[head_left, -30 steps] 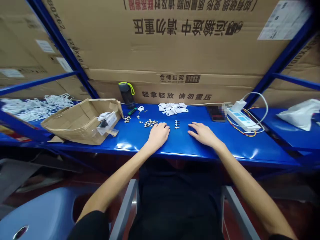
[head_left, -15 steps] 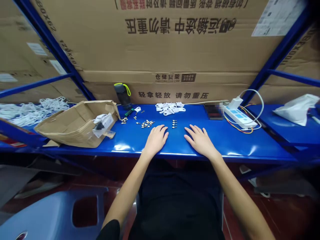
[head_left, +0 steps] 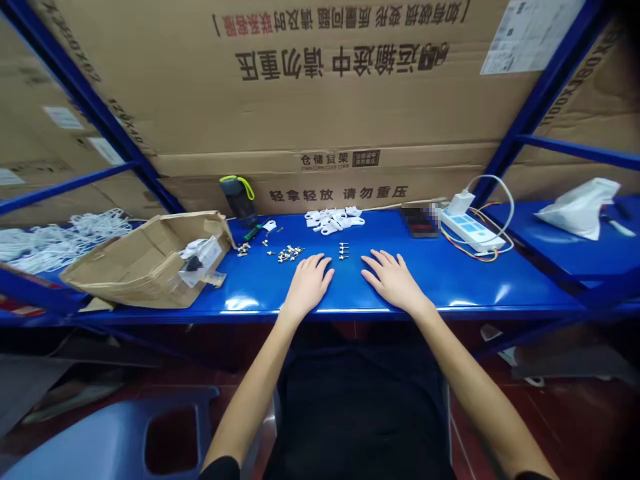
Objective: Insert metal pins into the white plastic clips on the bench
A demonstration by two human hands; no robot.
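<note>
My left hand [head_left: 306, 287] lies palm down on the blue table [head_left: 270, 287], fingers apart, holding nothing. My right hand [head_left: 393, 280] rests flat in the same way, its fingers spread. Between and just beyond them, a short column of small metal pins [head_left: 343, 251] stands in line. A loose heap of similar small brass-coloured parts [head_left: 290, 253] is beyond my left hand, with a few more [head_left: 243, 249] farther left. Behind the column sits a pile of white plastic pieces [head_left: 334, 220].
An open cardboard box [head_left: 145, 267] stands at the left, near a dark bottle [head_left: 239, 200] and a green-handled tool [head_left: 253, 233]. White cords [head_left: 90, 233] lie far left. At right are a dark box [head_left: 420, 221], a power strip [head_left: 470, 230] and a white bag [head_left: 580, 207].
The camera view has shifted slightly, so the table's contents appear a little lower and farther left. Both hands stay flat on the table.
</note>
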